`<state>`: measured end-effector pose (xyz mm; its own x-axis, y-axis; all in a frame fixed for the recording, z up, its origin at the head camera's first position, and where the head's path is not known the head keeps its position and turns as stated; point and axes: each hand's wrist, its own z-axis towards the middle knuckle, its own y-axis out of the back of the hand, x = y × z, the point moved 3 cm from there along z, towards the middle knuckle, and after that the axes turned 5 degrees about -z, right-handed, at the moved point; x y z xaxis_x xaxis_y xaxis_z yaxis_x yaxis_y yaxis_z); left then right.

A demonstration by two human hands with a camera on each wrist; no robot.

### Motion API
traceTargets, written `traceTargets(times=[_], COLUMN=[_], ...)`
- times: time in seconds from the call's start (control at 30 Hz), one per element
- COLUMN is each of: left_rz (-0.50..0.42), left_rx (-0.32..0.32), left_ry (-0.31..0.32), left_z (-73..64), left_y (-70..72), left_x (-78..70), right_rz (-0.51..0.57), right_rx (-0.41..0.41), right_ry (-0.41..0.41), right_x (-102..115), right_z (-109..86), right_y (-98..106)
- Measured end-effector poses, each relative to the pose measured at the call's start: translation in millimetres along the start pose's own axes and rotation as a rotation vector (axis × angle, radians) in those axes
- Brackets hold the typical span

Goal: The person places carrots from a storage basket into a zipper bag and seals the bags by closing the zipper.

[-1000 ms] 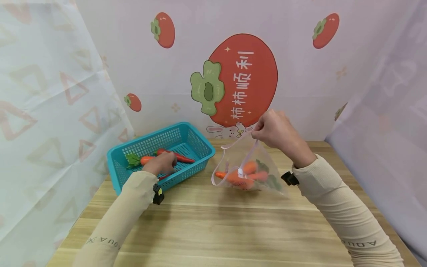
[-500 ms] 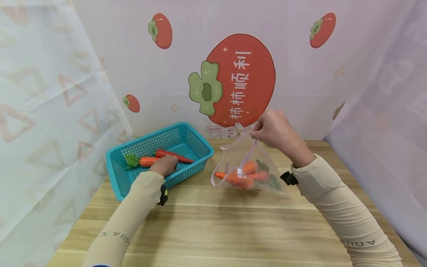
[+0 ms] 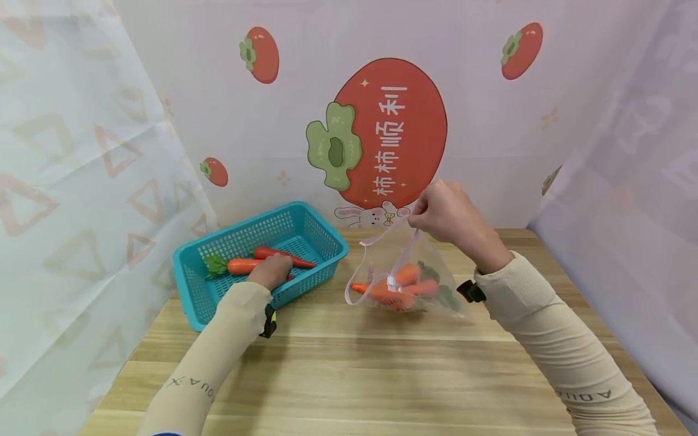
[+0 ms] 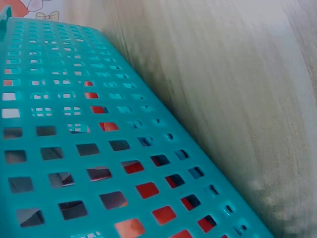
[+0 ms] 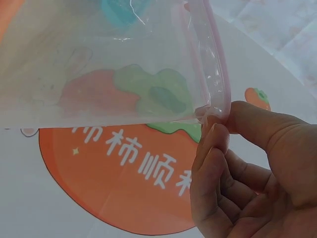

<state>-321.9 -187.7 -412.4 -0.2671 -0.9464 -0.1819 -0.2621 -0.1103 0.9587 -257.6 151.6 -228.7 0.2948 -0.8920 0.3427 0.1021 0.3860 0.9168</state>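
My left hand (image 3: 274, 270) reaches down into the blue-green perforated basket (image 3: 191, 303), its fingertips hidden from view. It lies over the near end of an orange carrot (image 3: 242, 266) with green leaves. A long red chili pepper (image 3: 300, 261) lies just behind that hand, and a bit of red shows beside its fingers. In the left wrist view the basket wall (image 4: 64, 141) covers the hand; red and orange show through its holes. My right hand (image 5: 247, 168) pinches the rim of a clear zip bag (image 5: 163, 54) between thumb and forefinger. Inside the bag, several orange carrots (image 3: 406, 275) with green tops rest low.
A white slider (image 3: 391, 283) sits on the bag's zip edge, and the bag's mouth gapes toward the basket. Wood-grain tabletop (image 3: 349, 375) extends in front of both. Printed cloth walls (image 3: 491, 139) stand behind and at both sides.
My left hand has shifted slightly to the right within the basket, uncovering more of the orange carrot. My right hand still holds the bag in about the same place.
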Motion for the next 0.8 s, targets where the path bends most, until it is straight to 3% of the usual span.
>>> traceTargets(times=[0.27, 0.5, 0.8], left_rz=[-0.01, -0.053, -0.047], left_rx=[-0.023, -0.026, -0.116], left_ry=[-0.076, -0.058, -0.061], left_z=[-9.8, -16.6, -29.6], left_y=[14.7, 33.8, 56.2], left_x=[-6.4, -16.2, -24.7], right_rz=[0.0, -0.009, 0.003], right_rx=[0.004, -0.017, -0.012], right_ry=[0.016, 0.016, 0.018], right_x=[1.2, 1.5, 1.7], right_z=[-1.7, -2.1, -4.2], right_y=[-0.4, 0.6, 2.3])
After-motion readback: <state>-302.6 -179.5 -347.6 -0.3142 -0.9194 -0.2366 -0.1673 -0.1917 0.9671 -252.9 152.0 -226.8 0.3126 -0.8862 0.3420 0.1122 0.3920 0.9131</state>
